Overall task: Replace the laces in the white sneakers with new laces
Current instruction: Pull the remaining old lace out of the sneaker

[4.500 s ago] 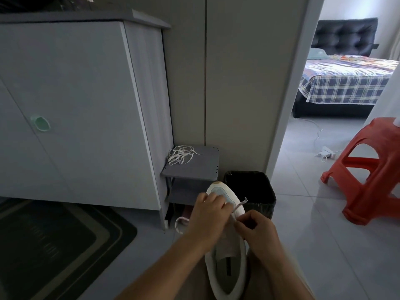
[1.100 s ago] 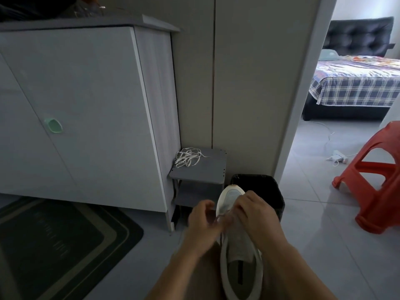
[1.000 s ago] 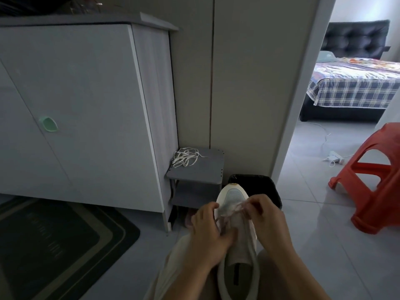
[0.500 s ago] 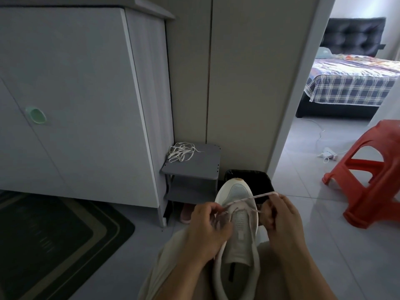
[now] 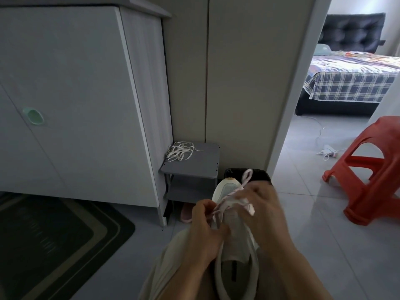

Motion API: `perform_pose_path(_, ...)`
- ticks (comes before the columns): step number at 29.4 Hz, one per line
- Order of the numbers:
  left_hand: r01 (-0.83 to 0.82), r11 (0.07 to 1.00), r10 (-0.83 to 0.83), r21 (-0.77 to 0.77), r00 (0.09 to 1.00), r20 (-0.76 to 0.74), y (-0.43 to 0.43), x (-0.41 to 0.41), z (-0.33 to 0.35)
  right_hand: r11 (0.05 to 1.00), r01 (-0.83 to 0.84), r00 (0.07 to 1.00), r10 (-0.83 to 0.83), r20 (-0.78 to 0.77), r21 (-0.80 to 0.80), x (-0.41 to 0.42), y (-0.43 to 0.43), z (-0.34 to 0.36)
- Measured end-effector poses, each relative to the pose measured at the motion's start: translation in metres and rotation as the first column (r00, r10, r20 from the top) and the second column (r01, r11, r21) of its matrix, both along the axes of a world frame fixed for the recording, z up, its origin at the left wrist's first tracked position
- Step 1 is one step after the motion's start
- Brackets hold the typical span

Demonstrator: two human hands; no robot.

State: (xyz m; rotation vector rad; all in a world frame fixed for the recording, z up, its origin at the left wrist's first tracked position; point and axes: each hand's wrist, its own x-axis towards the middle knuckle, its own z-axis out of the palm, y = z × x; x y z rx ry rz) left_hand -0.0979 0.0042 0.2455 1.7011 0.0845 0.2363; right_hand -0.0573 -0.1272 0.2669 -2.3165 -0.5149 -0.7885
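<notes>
Lace (image 5: 247, 174) risen over bin (image 5: 262, 175) (black); loose laces (image 5: 179, 151) on grey shelf (image 5: 201, 164), tiled floor (image 5: 307, 213).

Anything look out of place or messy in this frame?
Minor only: a loose tangle of white laces lies on the grey shelf, and a white adapter with its cable lies on the floor. Nothing looks spilled or damaged.

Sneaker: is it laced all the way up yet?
Partly laced. The lace crosses only near the toe of the sneaker; its tongue below is bare. Left hand and right hand hold the lace.
</notes>
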Motion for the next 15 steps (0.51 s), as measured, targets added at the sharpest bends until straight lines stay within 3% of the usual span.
perform_pose_path(5, 0.003, 0.998, -0.002, -0.059, 1.0, 0.011, 0.001, 0.0, 0.002, 0.952, -0.204, 0.973, 0.172, -0.153, -0.227, 0.003, 0.017, -0.008)
perform_pose_path(9, -0.018, 0.992, 0.021, -0.123, 1.0, 0.018, 0.003, 0.001, 0.004, 0.94, -0.284, 0.958, 0.286, -0.019, -0.189, 0.005, 0.018, 0.0)
perform_pose_path(12, -0.083, 0.985, 0.086, -0.151, 0.996, 0.013, 0.006, 0.003, 0.003, 0.877, -0.184, 0.974, 0.224, 0.039, -0.444, 0.006, -0.004, 0.012)
perform_pose_path(15, -0.106, 0.983, 0.106, -0.147, 0.994, -0.007, 0.007, 0.005, 0.001, 0.913, -0.141, 0.989, 0.146, -0.017, -0.383, 0.017, -0.048, 0.027)
